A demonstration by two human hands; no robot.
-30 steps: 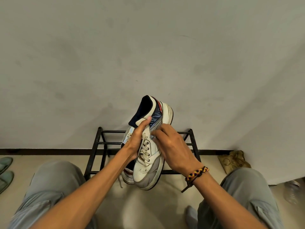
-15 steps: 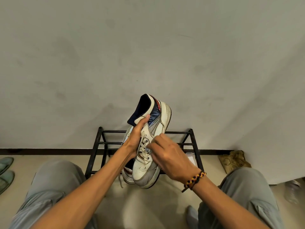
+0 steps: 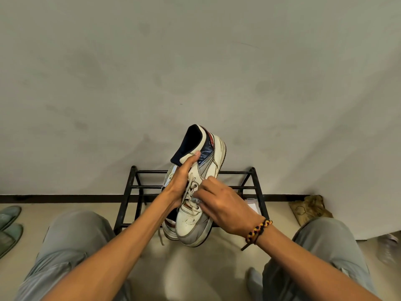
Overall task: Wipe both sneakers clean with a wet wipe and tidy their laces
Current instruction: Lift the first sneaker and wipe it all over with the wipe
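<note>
I hold a white sneaker [image 3: 196,224] with a navy collar and grey toe up in front of me, heel away, toe toward me. My left hand [image 3: 181,181] grips its left side, thumb on the tongue. My right hand [image 3: 223,207] presses a small pale wet wipe [image 3: 195,199] against the lace area, fingers curled over it. The second sneaker [image 3: 168,230] lies behind and below the first, mostly hidden, a lace [image 3: 161,235] dangling from it.
A low black metal shoe rack [image 3: 134,187] stands against the wall behind the sneakers, with a white packet [image 3: 252,205] on it. Green slippers [image 3: 8,224] lie on the floor at left, a brown bag [image 3: 310,208] at right. My knees flank the floor space.
My right hand has slid down the sneaker from near the collar toward the laces and toe. The sneaker and my left hand have barely shifted.
</note>
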